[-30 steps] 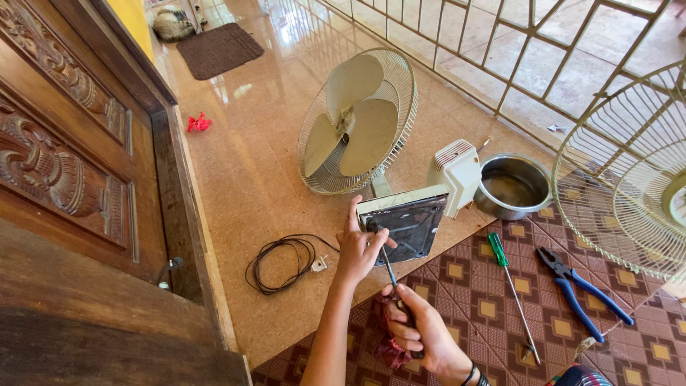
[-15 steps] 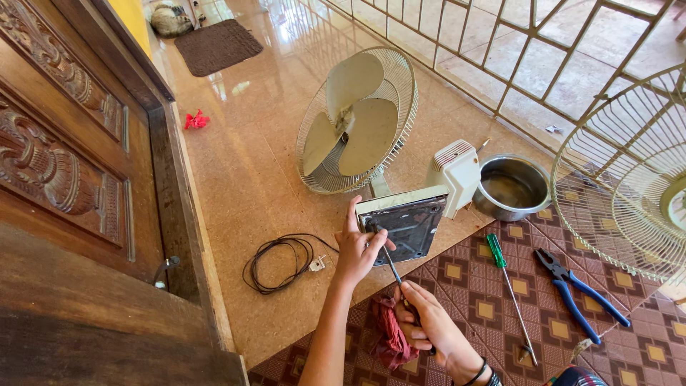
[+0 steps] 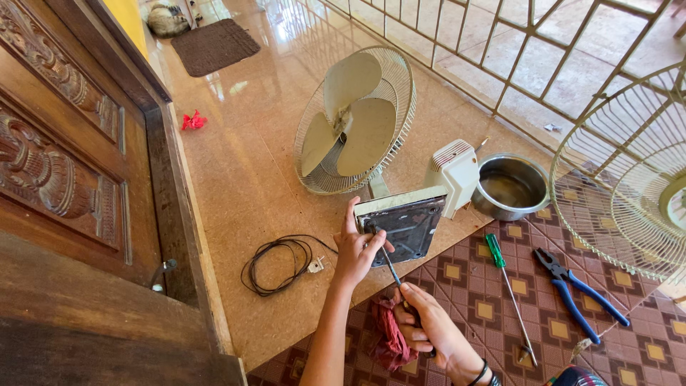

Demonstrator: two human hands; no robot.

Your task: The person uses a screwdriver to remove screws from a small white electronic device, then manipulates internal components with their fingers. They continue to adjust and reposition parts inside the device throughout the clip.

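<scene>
A fan with beige blades and a wire rear guard lies tipped on the floor, its square base turned up toward me. My left hand grips the base's near left edge. My right hand holds a screwdriver whose tip meets the underside of the base near my left thumb. A dark red cloth lies bunched under my right hand.
A black coiled cord with plug lies left of the base. A white plastic housing and a steel pot sit behind it. A green-handled screwdriver, blue pliers and a loose wire fan guard are to the right. A carved wooden door stands left.
My view has shifted slightly; my right hand with the screwdriver has moved a little lower and right, uncovering more of the red cloth. My left hand stays on the base.
</scene>
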